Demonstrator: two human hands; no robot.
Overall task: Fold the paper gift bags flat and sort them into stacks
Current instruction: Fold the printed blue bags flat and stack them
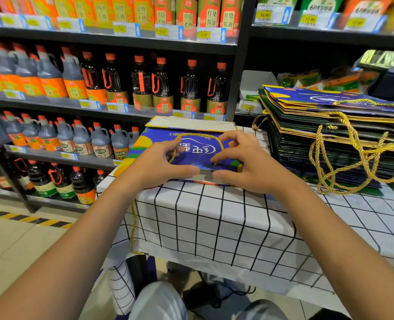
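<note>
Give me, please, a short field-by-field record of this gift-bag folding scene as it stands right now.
setting: shop aisle, sauce bottles on shelves
surface: table under a checked cloth
bag in work: blue gift bag lying on the cloth, gold cord handle on top
left hand: fingers curled at the bag's near edge
right hand: fingers curled by the handle
stack: folded bags piled to the right, gold handles hanging

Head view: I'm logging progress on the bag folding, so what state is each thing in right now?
blue gift bag: lying flat on the table, its white base panel folded up at the far end
gold cord handle: looped on the bag's face
left hand: gripping the bag's near edge
right hand: gripping the near edge
stack of folded bags: flat, piled at right, handles dangling
checked tablecloth: spread over the table
</note>
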